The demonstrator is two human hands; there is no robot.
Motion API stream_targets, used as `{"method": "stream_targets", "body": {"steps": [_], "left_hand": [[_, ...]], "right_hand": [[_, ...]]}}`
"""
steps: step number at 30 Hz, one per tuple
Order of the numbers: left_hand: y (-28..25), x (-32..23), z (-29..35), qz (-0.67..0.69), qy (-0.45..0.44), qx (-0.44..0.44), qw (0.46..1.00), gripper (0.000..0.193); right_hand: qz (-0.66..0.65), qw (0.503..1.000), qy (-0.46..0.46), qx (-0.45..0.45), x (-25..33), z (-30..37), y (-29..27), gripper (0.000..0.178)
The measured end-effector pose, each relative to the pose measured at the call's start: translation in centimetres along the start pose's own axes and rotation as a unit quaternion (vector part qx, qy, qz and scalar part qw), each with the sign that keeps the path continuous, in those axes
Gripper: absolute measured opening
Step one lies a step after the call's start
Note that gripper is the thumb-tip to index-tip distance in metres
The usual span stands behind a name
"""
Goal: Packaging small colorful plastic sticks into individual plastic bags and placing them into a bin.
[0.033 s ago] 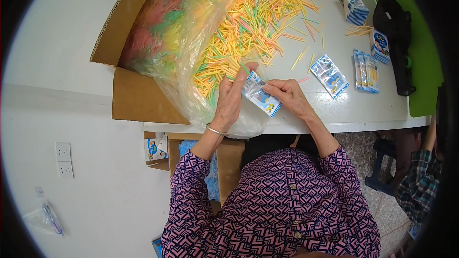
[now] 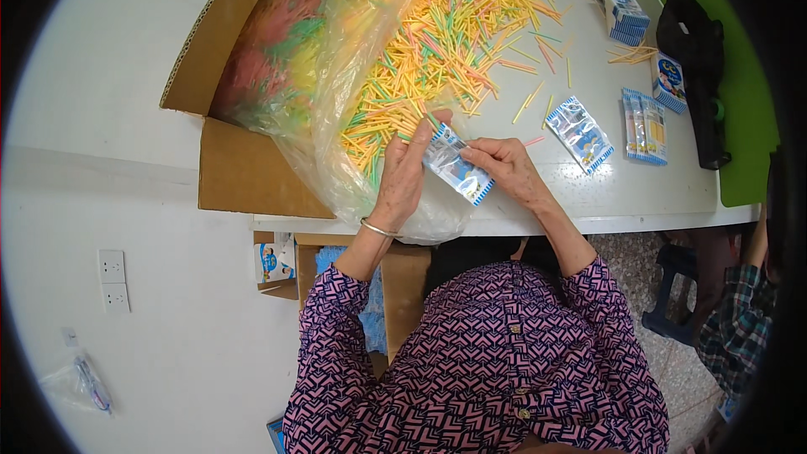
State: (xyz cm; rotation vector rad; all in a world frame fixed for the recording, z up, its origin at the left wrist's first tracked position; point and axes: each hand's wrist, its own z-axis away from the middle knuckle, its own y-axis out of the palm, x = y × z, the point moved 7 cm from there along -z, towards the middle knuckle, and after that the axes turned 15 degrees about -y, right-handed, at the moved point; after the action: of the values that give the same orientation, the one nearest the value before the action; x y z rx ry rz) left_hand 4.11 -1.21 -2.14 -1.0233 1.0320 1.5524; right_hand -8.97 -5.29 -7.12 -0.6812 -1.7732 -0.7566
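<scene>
Both hands hold a small blue-and-white plastic packet [image 2: 458,170] tilted above the table's front edge. My left hand [image 2: 402,181], with a bangle on its wrist, is closed at the packet's upper left end. Coloured sticks show at its fingertips; whether it grips them or they lie behind cannot be made out. My right hand [image 2: 508,170] pinches the packet's right side between thumb and fingers. Just beyond the hands spreads a large heap of thin yellow, pink and green sticks [image 2: 437,50], on a clear plastic bag [image 2: 336,109] that comes out of a cardboard box [image 2: 193,42].
To the right on the white table [image 2: 521,206] lie a flat packet [image 2: 580,136], several filled packets [image 2: 645,126] and small blue-and-white boxes [image 2: 622,13]. A black object [image 2: 693,50] stands by the green panel [image 2: 752,101]. Another person's checked sleeve [image 2: 735,328] shows at right, near a dark stool [image 2: 672,286].
</scene>
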Motion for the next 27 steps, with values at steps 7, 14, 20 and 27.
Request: {"method": "stream_targets", "body": {"steps": [7,14,20,27], "left_hand": [[-2.9,-1.3,-0.4,0.131,0.035,0.003,0.991,0.041],[-4.5,-2.3,-0.9,0.058,0.041,-0.053,0.996,0.028],[-3.9,-3.7,-1.0,-0.082,0.063,-0.107,0.989,0.023],[-2.2,-5.7,-0.6,-0.065,0.09,-0.073,0.991,0.019]], "right_hand": [[0.026,0.997,-0.069,-0.004,0.4,-1.8,0.4,0.024],[0.033,0.997,-0.064,0.0,0.0,-1.8,0.5,0.024],[0.028,0.997,-0.069,-0.001,0.2,-1.8,0.2,0.024],[0.009,0.997,-0.081,0.003,0.8,-1.7,0.2,0.025]]}}
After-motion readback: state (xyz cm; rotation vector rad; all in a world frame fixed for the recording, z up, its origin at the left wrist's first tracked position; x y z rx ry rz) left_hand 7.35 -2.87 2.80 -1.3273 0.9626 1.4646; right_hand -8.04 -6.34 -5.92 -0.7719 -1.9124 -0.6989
